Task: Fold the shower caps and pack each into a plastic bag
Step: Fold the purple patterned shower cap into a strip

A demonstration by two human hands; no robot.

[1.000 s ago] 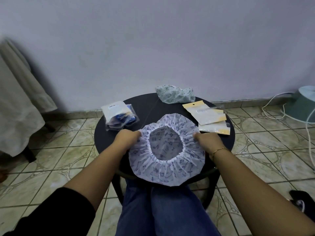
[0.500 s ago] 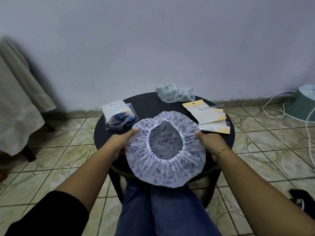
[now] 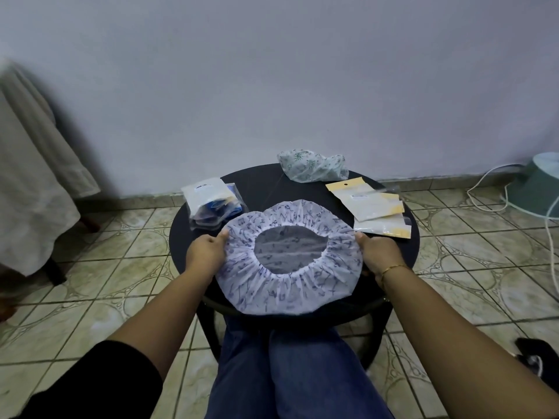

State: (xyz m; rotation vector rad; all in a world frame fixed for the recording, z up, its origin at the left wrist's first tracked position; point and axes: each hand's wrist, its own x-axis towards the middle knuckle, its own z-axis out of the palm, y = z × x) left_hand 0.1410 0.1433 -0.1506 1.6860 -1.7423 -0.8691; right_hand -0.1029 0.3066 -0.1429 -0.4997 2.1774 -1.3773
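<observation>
A white shower cap [image 3: 266, 285] with a blue print is stretched wide over the near part of a round black table [image 3: 263, 182], its elastic opening facing up. My left hand [image 3: 205, 252] grips the cap's left edge and my right hand [image 3: 378, 252] grips its right edge. A second, crumpled cap [image 3: 311, 166] with a green print lies at the table's far edge. Several empty plastic bags [image 3: 372, 204] with yellow headers lie at the right. A pile of packed bags [image 3: 211, 201] sits at the left.
My knees in blue jeans [image 3: 290, 364] are under the table's near edge. A pale cloth [image 3: 33, 176] hangs at the left. At the far right stand a green bucket [image 3: 538, 186] and white cables [image 3: 484, 201] on the tiled floor.
Both hands moved apart, pulling the cap wider and flatter; its opening went from upright oval to a broad horizontal oval.
</observation>
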